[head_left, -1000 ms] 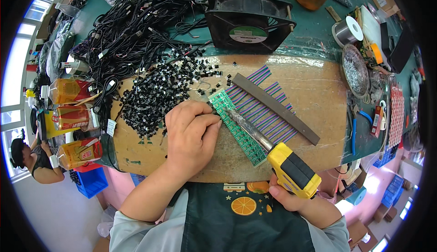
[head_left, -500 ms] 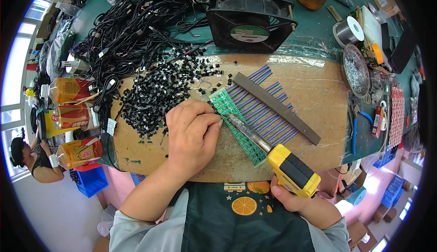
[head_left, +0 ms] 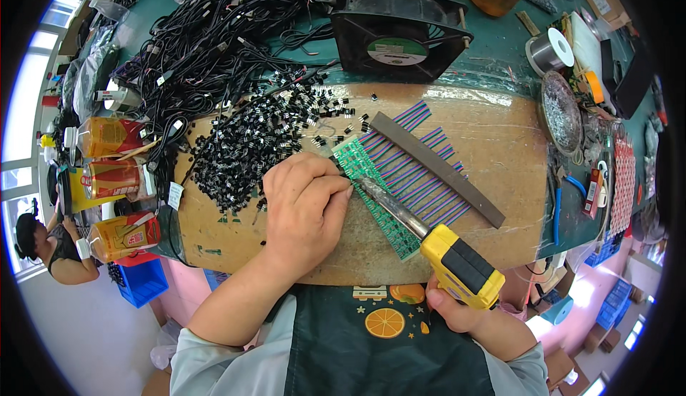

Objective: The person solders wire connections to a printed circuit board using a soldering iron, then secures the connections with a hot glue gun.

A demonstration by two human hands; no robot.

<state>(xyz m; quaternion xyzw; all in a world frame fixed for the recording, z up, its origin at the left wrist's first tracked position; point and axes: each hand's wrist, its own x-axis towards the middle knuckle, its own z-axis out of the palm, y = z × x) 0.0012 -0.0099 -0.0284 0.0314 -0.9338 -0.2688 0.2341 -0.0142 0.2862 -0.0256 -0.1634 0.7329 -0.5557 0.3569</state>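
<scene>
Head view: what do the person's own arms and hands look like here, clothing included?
Both hands are bare: no gloves, rings or watch show. The left hand and its forearm are uncovered up to a pale grey short sleeve. The right hand leads into a matching sleeve. A dark green apron printed with orange slices covers the chest.

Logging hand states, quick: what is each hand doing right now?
Left hand: curled, fingertips pressing on the green circuit board.
Right hand: closed around the yellow soldering iron.
</scene>
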